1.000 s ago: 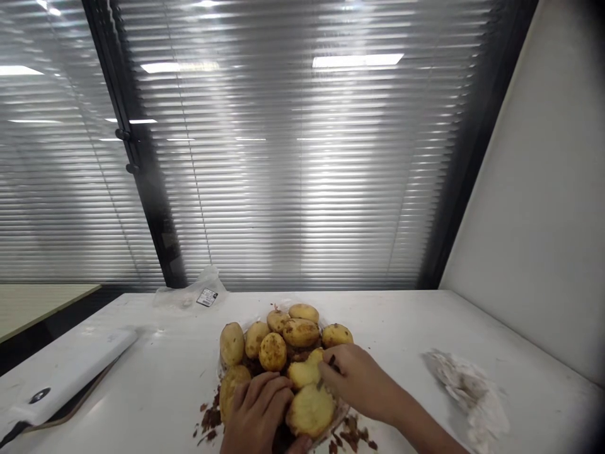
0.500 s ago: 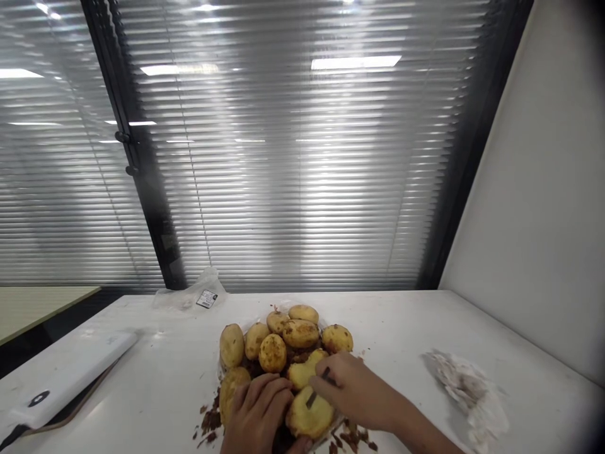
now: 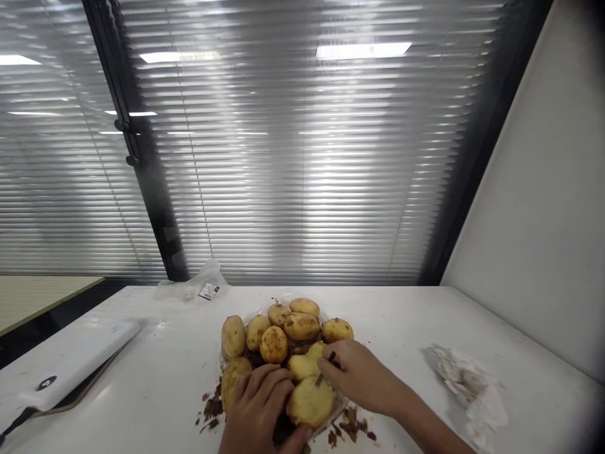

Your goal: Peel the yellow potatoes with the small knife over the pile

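Note:
A partly peeled potato lies at the near side of a pile, its pale flesh facing up. My left hand is curled against its left side, with thumb below and fingers above. My right hand is closed around a small dark tool, whose tip is over the potato's upper edge. Another peeled potato sits just behind. Unpeeled potatoes with brown patches are heaped beyond, on clear plastic. The bottom of the held potato is hidden.
Brown peel scraps lie on the white table around the pile. A crumpled stained tissue is at right, a white device at left, and a clear plastic bag at the back left.
The tool and my right hand have shifted slightly up and to the right, from the middle of the potato's face to its upper edge. The view has tilted a little.

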A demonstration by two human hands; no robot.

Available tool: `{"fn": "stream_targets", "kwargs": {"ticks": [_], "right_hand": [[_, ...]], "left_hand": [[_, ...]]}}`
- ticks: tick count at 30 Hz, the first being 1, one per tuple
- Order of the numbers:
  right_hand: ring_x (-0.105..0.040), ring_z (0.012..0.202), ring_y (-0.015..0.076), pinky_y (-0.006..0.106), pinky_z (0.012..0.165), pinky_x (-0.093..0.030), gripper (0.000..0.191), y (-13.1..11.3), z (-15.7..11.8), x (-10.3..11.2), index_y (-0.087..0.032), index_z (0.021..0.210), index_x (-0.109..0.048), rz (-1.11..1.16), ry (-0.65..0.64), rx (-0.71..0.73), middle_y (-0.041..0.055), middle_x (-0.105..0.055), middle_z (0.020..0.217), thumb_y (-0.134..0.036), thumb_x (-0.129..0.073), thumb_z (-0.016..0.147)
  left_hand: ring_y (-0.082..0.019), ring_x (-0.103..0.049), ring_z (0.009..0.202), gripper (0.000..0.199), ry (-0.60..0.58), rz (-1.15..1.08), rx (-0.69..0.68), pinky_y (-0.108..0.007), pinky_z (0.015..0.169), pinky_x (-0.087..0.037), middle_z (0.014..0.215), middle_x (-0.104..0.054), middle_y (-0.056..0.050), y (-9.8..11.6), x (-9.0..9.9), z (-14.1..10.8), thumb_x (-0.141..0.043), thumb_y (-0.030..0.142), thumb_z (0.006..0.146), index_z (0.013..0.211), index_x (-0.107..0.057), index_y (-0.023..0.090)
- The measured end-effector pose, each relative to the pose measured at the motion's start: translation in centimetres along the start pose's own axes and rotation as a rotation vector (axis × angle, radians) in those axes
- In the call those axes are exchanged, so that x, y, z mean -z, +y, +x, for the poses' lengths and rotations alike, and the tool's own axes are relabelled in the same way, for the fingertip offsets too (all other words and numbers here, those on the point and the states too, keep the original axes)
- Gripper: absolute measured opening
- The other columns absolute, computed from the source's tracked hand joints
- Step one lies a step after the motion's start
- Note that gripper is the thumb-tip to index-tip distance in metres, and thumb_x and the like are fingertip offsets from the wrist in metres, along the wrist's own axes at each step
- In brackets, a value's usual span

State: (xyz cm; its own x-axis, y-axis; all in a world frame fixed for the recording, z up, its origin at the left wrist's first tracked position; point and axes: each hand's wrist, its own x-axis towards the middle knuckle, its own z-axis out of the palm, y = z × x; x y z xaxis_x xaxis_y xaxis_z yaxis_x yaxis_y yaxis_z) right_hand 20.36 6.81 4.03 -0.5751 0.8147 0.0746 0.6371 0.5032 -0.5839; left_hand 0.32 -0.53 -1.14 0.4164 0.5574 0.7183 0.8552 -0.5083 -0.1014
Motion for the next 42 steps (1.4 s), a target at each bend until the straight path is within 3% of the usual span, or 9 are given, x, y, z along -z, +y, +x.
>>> {"fn": "stream_targets", "kwargs": {"ticks": [4,10,14,19,24,29,35,39,42], "right_hand": [[-0.03,0.05,0.0083,0.026,0.05,-0.02,0.04,-0.12,0.05,0.1,-0.018,0.056,-0.023,0.065,-0.077,0.086,-0.0064,-0.027,0.051,-0.023,-0.046,0.089],[-0.034,0.053,0.0093,0.026,0.051,-0.021,0.036,0.26,0.21,0.17,-0.019,0.055,-0.029,0.023,0.029,-0.019,-0.0057,-0.034,0.053,-0.018,-0.048,0.086],[-0.029,0.051,0.0081,0.025,0.049,-0.021,0.04,0.19,0.11,0.19,-0.019,0.056,-0.026,0.163,-0.092,0.105,-0.0069,-0.026,0.053,-0.024,-0.048,0.089],[-0.026,0.051,0.0084,0.026,0.049,-0.018,0.04,0.59,0.33,0.01,-0.019,0.055,-0.022,0.118,-0.027,0.043,-0.0065,-0.024,0.053,-0.017,-0.047,0.086],[-0.028,0.053,0.0086,0.026,0.049,-0.019,0.04,0.31,0.32,-0.02,-0.019,0.056,-0.027,0.245,-0.118,0.123,-0.0067,-0.026,0.055,-0.026,-0.047,0.09],[-0.019,0.048,0.0087,0.027,0.047,-0.016,0.043,0.36,0.32,-0.11,-0.02,0.056,-0.017,0.236,-0.065,0.048,-0.0069,-0.018,0.052,-0.021,-0.046,0.088],[-0.027,0.047,0.0081,0.025,0.046,-0.02,0.04,0.41,0.3,0.16,-0.02,0.055,-0.03,0.37,-0.172,0.058,-0.007,-0.029,0.049,-0.03,-0.047,0.09],[-0.022,0.046,0.0079,0.025,0.044,-0.018,0.042,0.56,0.48,0.17,-0.021,0.054,-0.024,0.326,-0.118,0.047,-0.0075,-0.024,0.049,-0.027,-0.048,0.088],[-0.029,0.045,0.0082,0.024,0.044,-0.022,0.04,0.69,0.6,0.15,-0.02,0.053,-0.031,0.381,-0.156,0.065,-0.0066,-0.031,0.047,-0.028,-0.047,0.089]], "left_hand": [[-0.022,-0.064,0.091,0.036,0.021,0.004,-0.034,-0.032,0.074,-0.048,0.095,-0.071,-0.004,-0.03,0.07,0.27,-0.071,0.033,0.068,0.099,-0.058,0.019],[-0.022,-0.063,0.092,0.038,0.008,0.001,-0.016,-0.034,0.076,-0.048,0.097,-0.071,-0.004,0.02,-0.09,0.15,-0.071,0.032,0.067,0.1,-0.058,0.018],[-0.022,-0.064,0.092,0.035,0.01,-0.014,-0.011,-0.033,0.076,-0.048,0.097,-0.071,-0.004,0.03,-0.12,-0.01,-0.07,0.034,0.069,0.099,-0.059,0.02],[-0.024,-0.063,0.094,0.035,-0.017,-0.031,0.018,-0.035,0.078,-0.048,0.1,-0.07,-0.005,0.09,-0.03,-0.11,-0.07,0.033,0.07,0.101,-0.059,0.02],[-0.024,-0.063,0.093,0.035,-0.024,-0.038,0.02,-0.036,0.077,-0.048,0.099,-0.07,-0.005,0.3,0.06,0.02,-0.07,0.031,0.069,0.1,-0.059,0.02],[-0.024,-0.063,0.093,0.032,-0.023,-0.067,0.057,-0.036,0.077,-0.047,0.1,-0.07,-0.005,0.42,0.34,0.13,-0.068,0.03,0.071,0.1,-0.059,0.021],[-0.024,-0.062,0.094,0.035,-0.023,-0.073,0.049,-0.036,0.077,-0.047,0.1,-0.07,-0.005,0.4,0.29,0.18,-0.07,0.028,0.069,0.101,-0.059,0.02],[-0.024,-0.062,0.093,0.034,-0.028,-0.076,0.057,-0.036,0.077,-0.047,0.1,-0.07,-0.005,0.49,0.39,0.25,-0.069,0.028,0.07,0.101,-0.059,0.021],[-0.024,-0.062,0.094,0.036,-0.026,-0.085,0.055,-0.036,0.078,-0.047,0.101,-0.07,-0.005,0.51,0.38,0.16,-0.069,0.028,0.069,0.102,-0.059,0.02]]}}
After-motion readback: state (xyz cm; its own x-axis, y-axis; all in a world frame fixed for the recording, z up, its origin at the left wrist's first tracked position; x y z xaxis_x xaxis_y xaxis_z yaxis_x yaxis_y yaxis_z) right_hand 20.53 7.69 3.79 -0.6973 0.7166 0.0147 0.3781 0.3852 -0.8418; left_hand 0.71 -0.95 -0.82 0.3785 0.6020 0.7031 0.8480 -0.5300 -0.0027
